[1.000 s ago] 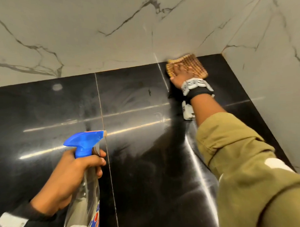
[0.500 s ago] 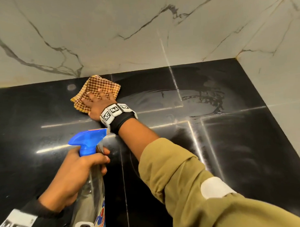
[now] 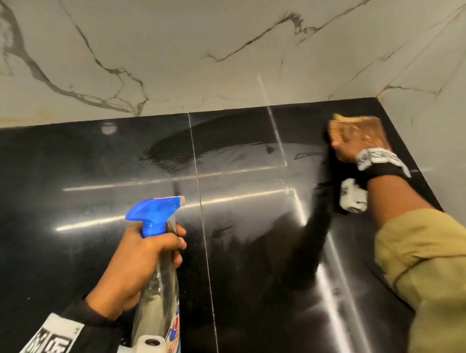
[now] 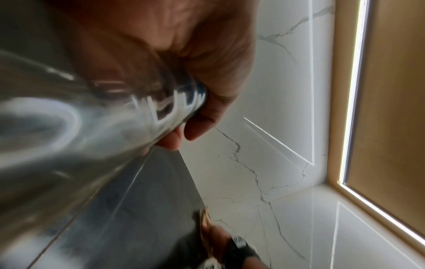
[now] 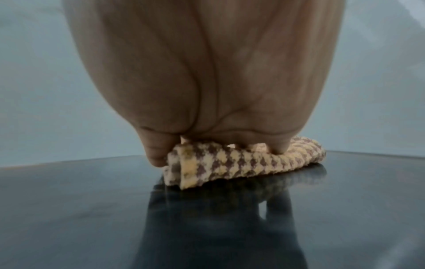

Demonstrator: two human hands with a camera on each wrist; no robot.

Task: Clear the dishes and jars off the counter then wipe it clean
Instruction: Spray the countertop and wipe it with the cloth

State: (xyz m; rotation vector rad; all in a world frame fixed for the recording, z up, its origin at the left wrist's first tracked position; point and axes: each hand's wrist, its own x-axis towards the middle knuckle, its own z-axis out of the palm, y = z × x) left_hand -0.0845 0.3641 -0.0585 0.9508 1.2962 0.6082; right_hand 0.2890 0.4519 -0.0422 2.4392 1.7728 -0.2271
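On the glossy black counter [image 3: 76, 176] a folded yellow-and-brown checked cloth [image 3: 357, 128] lies near the back right corner. My right hand [image 3: 348, 148] presses flat on it. The right wrist view shows the palm [image 5: 207, 72] bearing down on the cloth [image 5: 232, 163], thumb at its left edge. My left hand [image 3: 134, 261] grips the neck of a clear spray bottle [image 3: 159, 289] with a blue trigger head [image 3: 154, 212], held upright above the front left of the counter. The bottle [image 4: 69, 112] fills the left wrist view, with my fingers [image 4: 202, 116] curled round it.
White marble walls [image 3: 222, 44] close off the counter at the back and on the right [image 3: 436, 132]. Wet wipe streaks [image 3: 207, 148] cross the rear middle. A thin seam [image 3: 201, 217] runs front to back. No dishes or jars are in view.
My right hand has swept the cloth from the back left of the counter across to the back right corner, leaving a wet streak. The left hand still holds the bottle in the same place.
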